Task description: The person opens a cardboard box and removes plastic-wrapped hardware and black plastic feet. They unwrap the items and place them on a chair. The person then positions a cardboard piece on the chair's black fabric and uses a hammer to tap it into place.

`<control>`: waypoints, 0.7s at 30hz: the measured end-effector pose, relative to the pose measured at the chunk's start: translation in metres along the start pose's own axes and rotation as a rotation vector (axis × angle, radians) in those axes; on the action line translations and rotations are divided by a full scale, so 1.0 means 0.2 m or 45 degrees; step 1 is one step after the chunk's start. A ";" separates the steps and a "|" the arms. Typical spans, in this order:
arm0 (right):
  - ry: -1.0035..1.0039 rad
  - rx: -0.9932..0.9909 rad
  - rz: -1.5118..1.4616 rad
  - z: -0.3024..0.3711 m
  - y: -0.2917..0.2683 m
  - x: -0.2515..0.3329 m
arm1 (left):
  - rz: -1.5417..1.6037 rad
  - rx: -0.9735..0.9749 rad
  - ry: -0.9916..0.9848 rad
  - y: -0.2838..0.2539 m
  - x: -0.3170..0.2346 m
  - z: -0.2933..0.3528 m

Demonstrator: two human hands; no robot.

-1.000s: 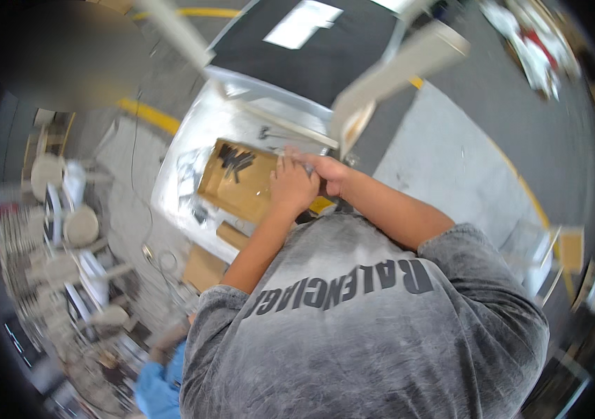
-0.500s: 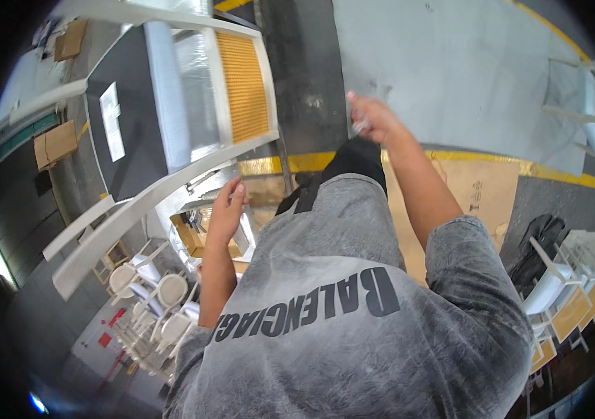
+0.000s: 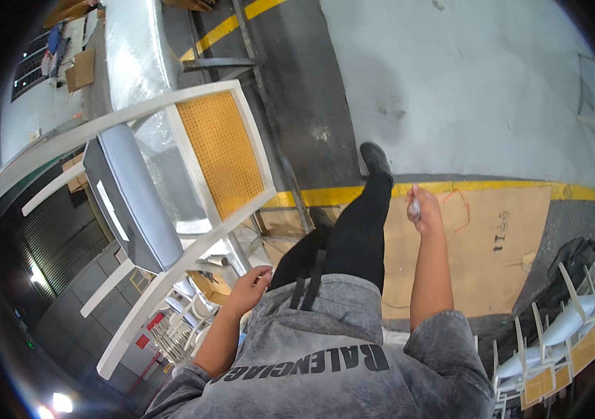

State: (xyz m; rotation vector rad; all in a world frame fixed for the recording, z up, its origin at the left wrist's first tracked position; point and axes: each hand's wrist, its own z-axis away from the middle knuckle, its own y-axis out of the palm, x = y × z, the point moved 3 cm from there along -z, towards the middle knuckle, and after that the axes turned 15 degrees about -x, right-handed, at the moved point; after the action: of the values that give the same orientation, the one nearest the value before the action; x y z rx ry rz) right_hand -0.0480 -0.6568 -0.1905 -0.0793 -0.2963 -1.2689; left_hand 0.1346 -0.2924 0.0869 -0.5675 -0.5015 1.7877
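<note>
My right hand (image 3: 426,213) is closed around a small shiny whitish-silver thing (image 3: 415,208), whose kind I cannot make out. It hangs over cardboard at my right side. My left hand (image 3: 250,290) is at my left hip, fingers loosely bent and nothing visible in them. Just beyond that hand, a chair with a white frame and an orange-yellow woven cane back (image 3: 221,153) lies on its side, its pale padded seat (image 3: 140,195) facing the back and its legs pointing left. The hand is apart from the chair.
Brown cardboard (image 3: 475,258) covers the floor near my legs, bordered by a yellow line (image 3: 507,185). A pale grey sheet (image 3: 465,91) lies farther ahead. Chairs (image 3: 549,349) stand stacked at the right. A metal frame (image 3: 259,77) rises beside the plastic-wrapped surface (image 3: 140,56) under the chair.
My right hand has dropped back toward my side with the small shiny thing still in it. My left hand has come nearer my hip. My legs are now in mid-stride, and the view has shifted.
</note>
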 end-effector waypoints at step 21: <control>-0.204 0.194 0.560 0.24 2.24 0.76 | 0.403 -0.435 0.189 -0.61 0.00 -0.11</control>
State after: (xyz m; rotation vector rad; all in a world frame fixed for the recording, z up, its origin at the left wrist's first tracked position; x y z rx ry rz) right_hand 0.4085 -0.6523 -0.0585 -0.1091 -0.4842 -0.8017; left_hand 0.2399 -0.2591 0.1413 -1.0577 -0.6472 1.9497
